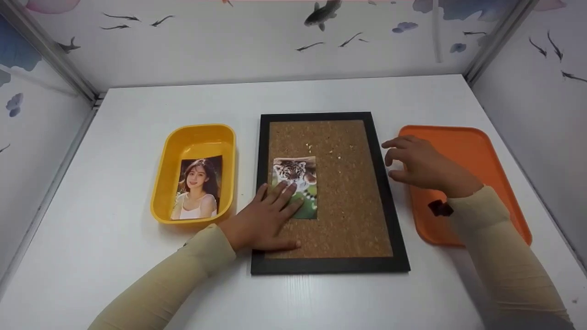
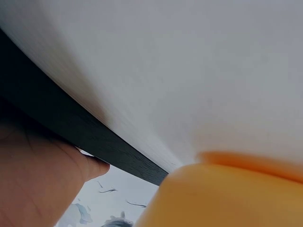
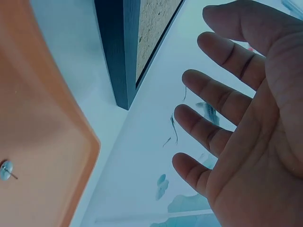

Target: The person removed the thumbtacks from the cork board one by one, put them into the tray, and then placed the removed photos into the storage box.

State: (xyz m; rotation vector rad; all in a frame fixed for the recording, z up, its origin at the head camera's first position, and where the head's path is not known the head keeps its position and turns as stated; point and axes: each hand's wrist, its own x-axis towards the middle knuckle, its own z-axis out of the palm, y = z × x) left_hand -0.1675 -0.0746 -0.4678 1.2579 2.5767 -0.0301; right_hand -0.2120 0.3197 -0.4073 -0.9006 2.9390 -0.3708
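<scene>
A cork board (image 1: pixel 353 206) in a black frame lies on the table, with a tiger cub picture (image 1: pixel 293 170) on its left half. My left hand (image 1: pixel 266 220) lies spread over the board's left edge, its fingers resting on the lower part of that picture. Over the near edge of an orange tray (image 1: pixel 463 146), my right hand (image 1: pixel 422 165) hovers beside the board's right frame, fingers loosely bent and holding nothing. The right wrist view shows its bare palm and a thumbtack (image 3: pixel 6 170) lying in the tray, point out. My right arm hides part of the tray.
Left of the board stands a yellow container (image 1: pixel 158 197) with a portrait photo (image 1: pixel 197 192) of a person in it. White table surface (image 1: pixel 302 302) runs in front of the board. Printed panels (image 1: pixel 238 50) wall the table at the back and sides.
</scene>
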